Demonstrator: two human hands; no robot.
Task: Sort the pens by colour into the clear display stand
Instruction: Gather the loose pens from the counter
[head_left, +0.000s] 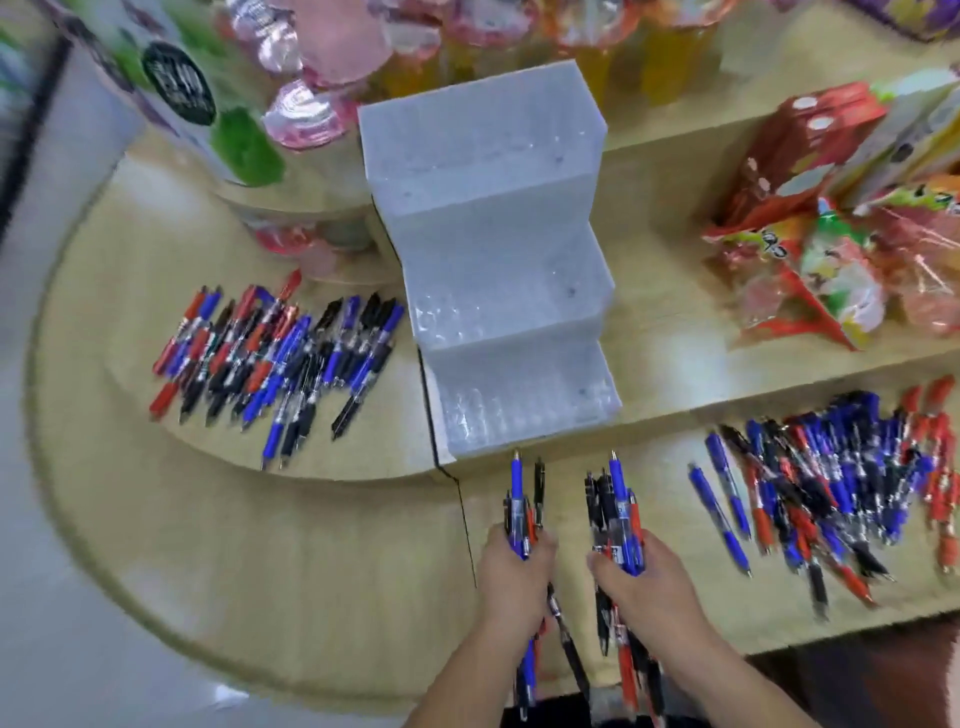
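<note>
Wooden shelf (311, 545): pen piles (275, 358), clear stand (498, 260), snacks (831, 270).

The left hand (511, 577) covers the mid-section of the left pen bundle (517, 488); the right hand (647, 577) covers that of the right pen bundle (618, 488). The right edge crops the right pen pile (841, 483). The packaged goods (332, 57) at the top are blurred, labels illegible.

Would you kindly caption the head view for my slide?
Left hand and right hand each grip a mixed bundle of pens before the empty clear display stand, unsorted piles on both sides.
</note>
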